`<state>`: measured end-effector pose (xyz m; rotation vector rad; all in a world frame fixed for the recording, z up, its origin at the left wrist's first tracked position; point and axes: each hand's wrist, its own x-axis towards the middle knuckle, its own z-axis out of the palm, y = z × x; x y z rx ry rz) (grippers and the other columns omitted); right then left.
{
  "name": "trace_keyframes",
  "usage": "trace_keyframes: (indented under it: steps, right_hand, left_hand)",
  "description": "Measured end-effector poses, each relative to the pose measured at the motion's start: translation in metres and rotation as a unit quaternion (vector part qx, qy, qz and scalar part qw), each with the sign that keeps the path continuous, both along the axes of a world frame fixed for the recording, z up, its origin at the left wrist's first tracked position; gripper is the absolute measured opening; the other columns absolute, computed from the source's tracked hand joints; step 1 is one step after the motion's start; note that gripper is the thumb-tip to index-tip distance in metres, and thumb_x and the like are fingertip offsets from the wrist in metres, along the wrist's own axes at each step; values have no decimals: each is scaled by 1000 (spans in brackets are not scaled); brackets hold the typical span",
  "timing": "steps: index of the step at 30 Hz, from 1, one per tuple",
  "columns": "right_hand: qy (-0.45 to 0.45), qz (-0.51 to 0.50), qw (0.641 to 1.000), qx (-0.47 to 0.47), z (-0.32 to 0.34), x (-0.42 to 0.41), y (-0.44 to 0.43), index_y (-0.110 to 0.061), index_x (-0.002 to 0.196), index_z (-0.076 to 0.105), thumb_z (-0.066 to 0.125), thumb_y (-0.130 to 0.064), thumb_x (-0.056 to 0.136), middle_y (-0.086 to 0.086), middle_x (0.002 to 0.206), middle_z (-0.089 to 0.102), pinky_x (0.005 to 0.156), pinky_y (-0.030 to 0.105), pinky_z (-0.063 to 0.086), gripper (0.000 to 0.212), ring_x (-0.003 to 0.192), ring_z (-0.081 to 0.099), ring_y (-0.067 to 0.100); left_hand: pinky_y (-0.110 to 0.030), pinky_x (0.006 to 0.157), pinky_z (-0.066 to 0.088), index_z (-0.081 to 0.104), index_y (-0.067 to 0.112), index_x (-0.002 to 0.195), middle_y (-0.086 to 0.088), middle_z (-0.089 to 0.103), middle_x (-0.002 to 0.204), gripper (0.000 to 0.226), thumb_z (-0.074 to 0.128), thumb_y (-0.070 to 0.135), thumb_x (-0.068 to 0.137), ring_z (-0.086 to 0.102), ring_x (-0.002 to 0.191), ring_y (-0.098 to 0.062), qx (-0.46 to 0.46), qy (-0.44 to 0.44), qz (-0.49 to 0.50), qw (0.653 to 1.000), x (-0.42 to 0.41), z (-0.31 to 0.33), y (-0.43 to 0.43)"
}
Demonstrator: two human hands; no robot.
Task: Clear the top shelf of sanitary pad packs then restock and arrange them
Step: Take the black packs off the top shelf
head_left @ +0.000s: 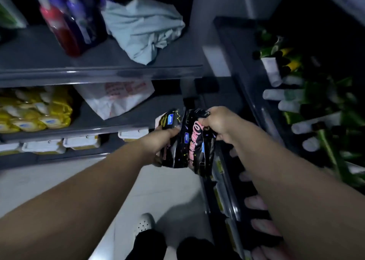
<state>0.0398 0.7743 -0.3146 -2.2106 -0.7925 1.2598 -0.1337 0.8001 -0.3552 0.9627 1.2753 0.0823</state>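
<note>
I am looking down a grey shelving unit. The upper shelf (39, 50) is showing bare board along its front edge, with blurred bottles (65, 22) at its left and a crumpled pale cloth (144, 28) toward its right end. On the shelf below, yellow packs (35, 111) are stacking up at the left, beside a white plastic bag (114, 99). Green and white tubes (296, 93) are filling the rack to the right.

The black pad packs (187, 141) are hanging in the air in front of the lower shelf's right end, resting on no shelf. The picture is dim and smeared, so they may be two packs or three.

My left hand (158, 139) is gripping the bundle's left side, fingers curled round it. My right hand (221, 123) is pinching its top right corner, fingers closed on the wrapper.

I am judging this as the restock step, a bundle in transit. Next I am needing to lift it to the bare front edge, square the packs, and set them down clear of the cloth.
</note>
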Motion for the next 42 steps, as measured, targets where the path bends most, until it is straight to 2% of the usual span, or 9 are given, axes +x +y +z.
trace_keyframes:
  steps: [4, 10, 15, 20, 27, 33, 36, 40, 42]
  right_hand:
    - [-8, 14, 1000, -16, -79, 11, 18, -10, 92, 65, 69, -15, 88, 17, 104, 70, 89, 45, 55, 7, 94, 68, 31]
    - [-1, 35, 998, -61, -223, 37, 35, -3, 104, 63, 67, -19, 89, 15, 106, 69, 92, 46, 54, 22, 99, 66, 33]
    - [0, 43, 996, -82, -336, 59, 45, -3, 106, 66, 63, -14, 92, 18, 103, 69, 80, 39, 56, 18, 94, 68, 32]
    - [-18, 90, 990, -106, -447, 83, 68, -5, 112, 64, 61, -18, 94, 14, 100, 66, 62, 25, 46, 22, 87, 63, 26]
    - [-56, 181, 971, -149, -566, 110, 104, -5, 120, 60, 56, -21, 98, 14, 107, 64, 70, 28, 49, 27, 92, 62, 27]
    - [-161, 219, 949, -162, -611, 120, 120, -21, 153, 27, 48, -10, 99, 11, 152, 36, 108, 39, 40, 59, 133, 42, 31]
    - [-224, 223, 936, -153, -600, 123, 113, -21, 155, 17, 42, -5, 99, 10, 159, 24, 118, 40, 25, 64, 144, 26, 30]
    - [-233, 235, 929, -168, -563, 122, 103, -22, 155, 17, 44, -5, 98, 10, 158, 25, 115, 40, 33, 66, 142, 31, 31]
    - [-233, 239, 929, -157, -537, 115, 98, -22, 154, 20, 44, -7, 98, 9, 157, 26, 112, 38, 35, 64, 140, 33, 31]
  left_hand:
    - [-59, 96, 43, 44, 35, 131, -2, 58, 126, 45, 56, 53, 91, 58, 102, -29, -45, 15, 9, 999, 14, -71, 8]
    - [-37, 75, 48, 33, 38, 140, 3, 60, 101, 44, 47, 45, 99, 59, 84, -21, -83, 38, 25, 996, 43, -192, 17]
    - [-35, 73, 46, 29, 37, 143, 0, 59, 117, 48, 45, 48, 98, 59, 88, -20, -109, 47, 24, 993, 70, -294, 26]
    - [-15, 48, 36, 24, 26, 149, -2, 51, 122, 45, 36, 30, 105, 45, 82, -7, -90, 33, 15, 995, 98, -386, 38]
    - [-7, 31, 35, 39, 32, 104, 11, 46, 76, 6, 32, 32, 105, 40, 60, 1, -85, 39, 14, 996, 122, -489, 58]
    - [-10, 30, 37, 46, 28, 81, 3, 58, 55, 30, 33, 17, 106, 52, 33, 6, -96, 26, -2, 995, 136, -532, 74]
    - [-9, 31, 37, 45, 31, 78, 2, 53, 71, 33, 36, 12, 103, 48, 29, 7, -81, 20, -24, 996, 139, -521, 80]
    - [-7, 33, 37, 54, 17, 109, 0, 51, 78, 20, 35, 13, 105, 50, 34, 9, -89, 21, 15, 996, 132, -498, 79]
    - [-4, 42, 42, 48, 11, 129, -8, 62, 100, 28, 37, 9, 104, 67, 69, 7, -82, 24, 12, 996, 127, -477, 76]
